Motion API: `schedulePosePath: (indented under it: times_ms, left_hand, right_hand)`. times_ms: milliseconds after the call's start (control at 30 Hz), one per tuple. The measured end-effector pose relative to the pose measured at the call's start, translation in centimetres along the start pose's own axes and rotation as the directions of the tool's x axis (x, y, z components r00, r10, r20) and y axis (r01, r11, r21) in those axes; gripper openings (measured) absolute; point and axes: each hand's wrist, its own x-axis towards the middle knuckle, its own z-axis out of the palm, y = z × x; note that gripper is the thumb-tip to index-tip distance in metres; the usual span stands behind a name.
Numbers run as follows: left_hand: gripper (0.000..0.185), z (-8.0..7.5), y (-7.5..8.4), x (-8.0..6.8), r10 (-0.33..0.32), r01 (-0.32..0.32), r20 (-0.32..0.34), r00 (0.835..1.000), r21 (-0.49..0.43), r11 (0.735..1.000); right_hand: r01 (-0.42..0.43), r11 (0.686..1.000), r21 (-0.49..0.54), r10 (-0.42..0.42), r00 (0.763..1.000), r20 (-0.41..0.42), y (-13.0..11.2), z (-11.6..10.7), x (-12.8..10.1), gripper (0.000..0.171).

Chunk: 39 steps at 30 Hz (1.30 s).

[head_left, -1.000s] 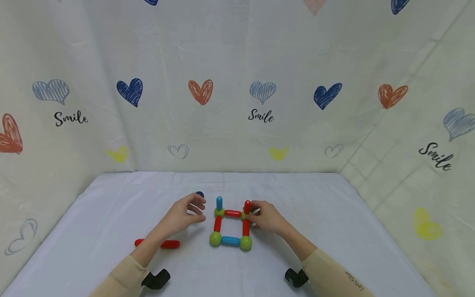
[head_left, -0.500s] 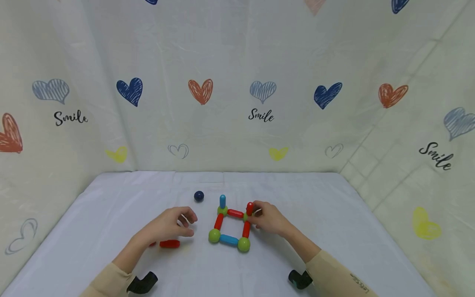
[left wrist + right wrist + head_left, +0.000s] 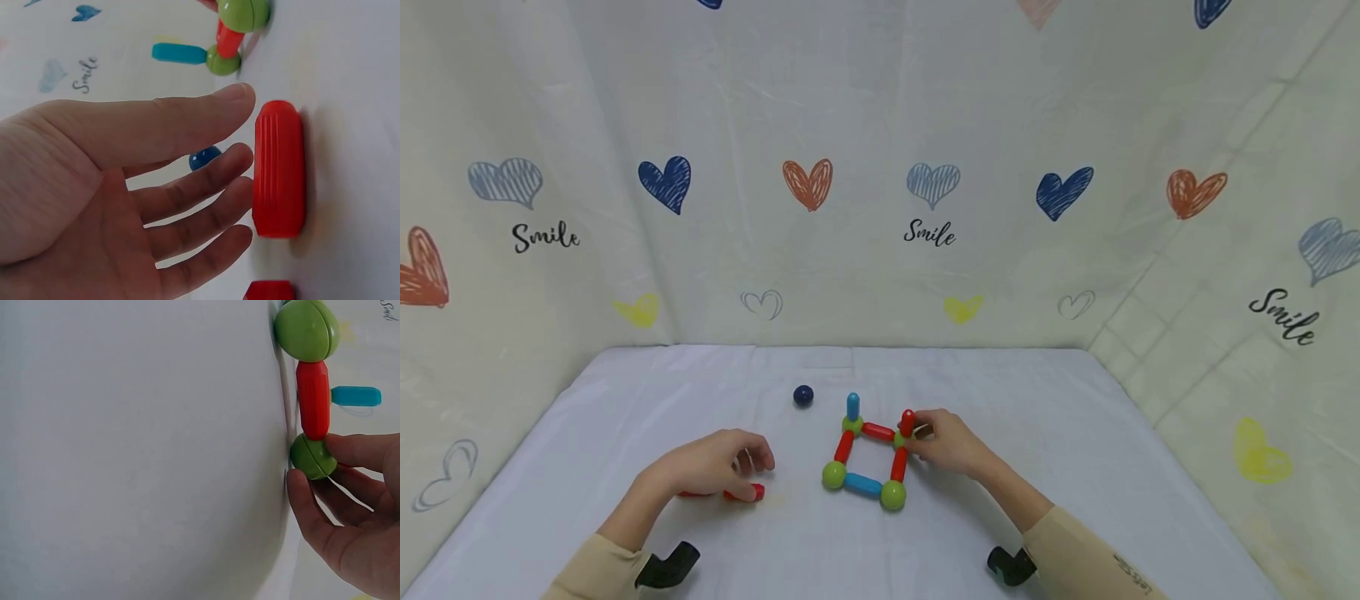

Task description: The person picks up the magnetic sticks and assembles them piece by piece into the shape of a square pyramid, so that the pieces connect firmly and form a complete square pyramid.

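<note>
A flat square of red and blue rods joined by green balls [image 3: 865, 460] lies on the white table. A blue rod [image 3: 853, 406] and a red rod [image 3: 907, 422] stand upright on its far corners. My right hand [image 3: 922, 434] pinches the far right corner's green ball [image 3: 311, 456] between thumb and fingers, under the upright red rod. My left hand [image 3: 751, 473] hovers over a loose red rod [image 3: 279, 169] lying left of the square; its relaxed fingertips [image 3: 240, 187] touch the rod's side without gripping it. A second red rod [image 3: 269, 291] lies just behind it.
A dark blue ball [image 3: 803, 396] sits loose on the table [image 3: 1045, 417] behind the left hand, left of the square. Cloth walls printed with hearts close in the back and both sides.
My left hand drew back from beside the square, toward me and to the left, down onto the loose red rod, uncovering the dark blue ball. The right hand kept its place at the corner.
</note>
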Motion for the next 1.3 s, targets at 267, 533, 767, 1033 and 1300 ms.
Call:
schedulePosePath:
  times_ms: [267,533,767,1033,1300]
  left_hand:
    - [0.031,-0.6,-0.2,-0.8,0.022,-0.023,0.064,0.998,0.018,1.000]
    - [0.033,-0.3,-0.4,-0.8,-0.012,0.008,0.083,0.996,0.038,0.999]
    - [0.033,-0.1,-0.3,-0.7,0.006,-0.008,0.079,0.997,0.028,1.000]
    - [0.030,-0.3,0.0,-0.6,0.011,-0.012,0.072,0.997,0.010,1.000]
    - [0.028,-0.1,-0.4,0.0,-0.002,0.000,0.060,0.998,0.029,1.000]
  right_hand:
    - [-0.007,1.000,0.013,0.007,1.000,-0.010,0.1,0.0,-0.5,0.031]
    - [-0.030,0.999,0.013,0.030,0.999,-0.020,0.2,0.1,-1.0,0.033]
    - [-0.014,1.000,0.025,0.014,1.000,-0.003,-0.1,0.0,-1.8,0.024]
    - [0.045,0.999,0.009,-0.045,0.998,0.036,-0.1,0.0,-2.5,0.024]
    - [0.023,0.999,0.049,-0.032,0.983,0.179,-0.1,-1.3,-2.4,0.037]
